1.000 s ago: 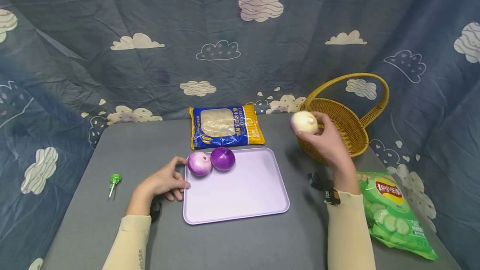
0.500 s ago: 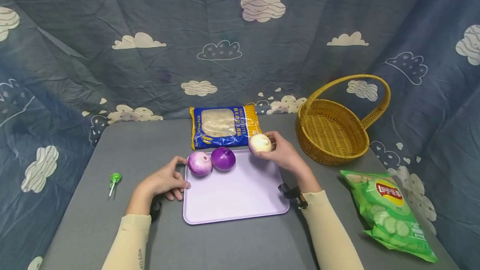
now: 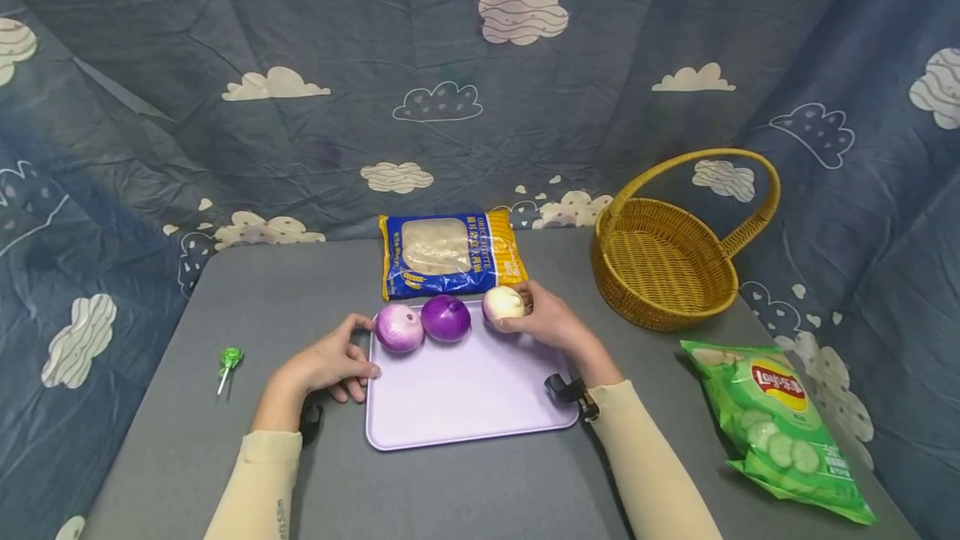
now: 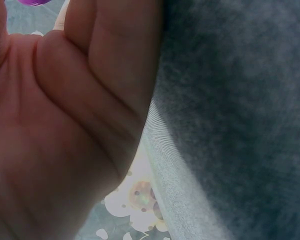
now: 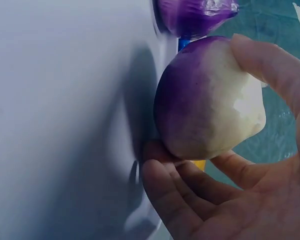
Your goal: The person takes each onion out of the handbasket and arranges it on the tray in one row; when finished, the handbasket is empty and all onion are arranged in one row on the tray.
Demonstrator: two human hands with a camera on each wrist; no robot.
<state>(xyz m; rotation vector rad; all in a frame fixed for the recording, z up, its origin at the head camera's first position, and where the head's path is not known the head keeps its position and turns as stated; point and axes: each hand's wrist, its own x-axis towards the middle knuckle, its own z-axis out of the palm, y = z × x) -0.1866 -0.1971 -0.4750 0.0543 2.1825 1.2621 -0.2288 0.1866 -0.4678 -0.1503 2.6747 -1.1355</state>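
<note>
My right hand point(image 3: 551, 323) grips a cream-and-purple onion point(image 3: 501, 305) at the tray's back right part. In the right wrist view, thumb and fingers stand on opposite sides of this onion point(image 5: 205, 102); whether it touches the tray is hard to tell. The lilac tray point(image 3: 472, 390) lies flat on the table. At its back left corner sit a pinkish-purple onion point(image 3: 399, 330) and a dark purple onion point(image 3: 446, 319), side by side. My left hand point(image 3: 327, 361) rests at the tray's left edge, thumb on the rim, index finger near the pinkish onion. Its palm fills much of the left wrist view.
Behind the tray lies a blue-and-yellow pasta bag point(image 3: 450, 252). A wicker basket point(image 3: 663, 315) with a tall handle stands at the back right. A green chip bag point(image 3: 780, 432) lies at the right, a green lollipop point(image 3: 230, 359) at the left.
My right hand has carried the cream-and-purple onion left from in front of the basket, then lowered it towards the tray beside the dark purple onion. The left hand stays put.
</note>
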